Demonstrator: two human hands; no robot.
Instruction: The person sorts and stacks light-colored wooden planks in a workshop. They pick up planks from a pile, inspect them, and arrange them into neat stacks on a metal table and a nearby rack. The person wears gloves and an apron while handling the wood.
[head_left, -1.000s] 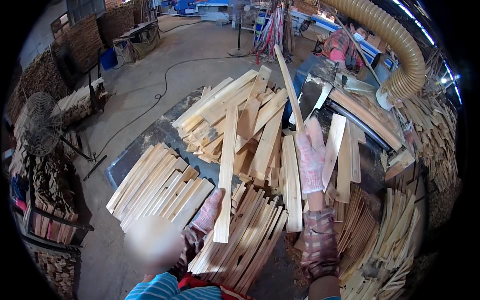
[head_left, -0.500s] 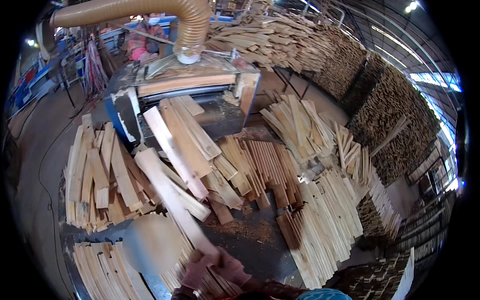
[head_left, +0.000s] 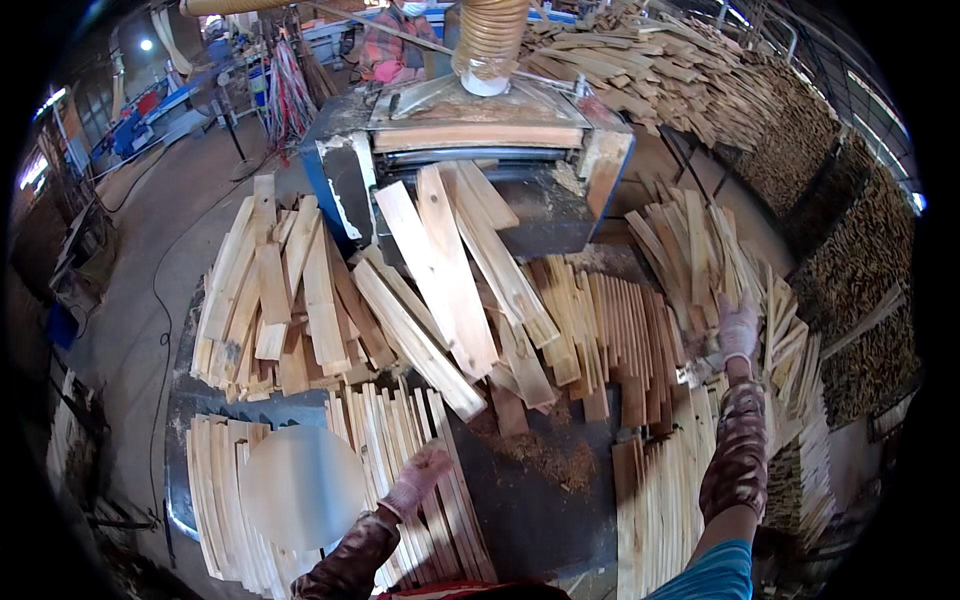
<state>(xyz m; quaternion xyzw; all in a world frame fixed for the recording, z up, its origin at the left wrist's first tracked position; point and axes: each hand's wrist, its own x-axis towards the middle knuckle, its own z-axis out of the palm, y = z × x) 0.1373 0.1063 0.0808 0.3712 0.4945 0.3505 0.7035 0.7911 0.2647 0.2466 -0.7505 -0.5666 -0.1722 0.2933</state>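
Nearest: L hand (head_left: 420, 475), gloved, over a row of narrow wood strips (head_left: 380, 425); fingers loosely bent, part open, can't tell if pinching one. Another strip stack (head_left: 215, 500) just L of it (part blurred out). Dark tabletop (head_left: 540, 510) shows betw. that row & pale strips (head_left: 665, 500) on R, w/ sawdust (head_left: 570, 465) scattered on it.

R hand (head_left: 740, 330), gloved, arm stretched out, at edge of loose boards (head_left: 700, 245); fingers extended fwd, grip unclear.

Mid: browner strips (head_left: 640, 330) side by side; heap of mixed boards (head_left: 265, 310) on L. Broad boards (head_left: 440, 275) lie crisscross betw. tabletop & machine (head_left: 475, 110), blocking most of the approach to its slot; upper ends just below rollers.

Blue bin (head_left: 62, 325) on floor far L (contents can't be made out).

Farther: ribbed hose (head_left: 492, 35) rises off machine top; co-worker (head_left: 395, 45) in plaid behind it. Big woodpile (head_left: 680, 70) back R.
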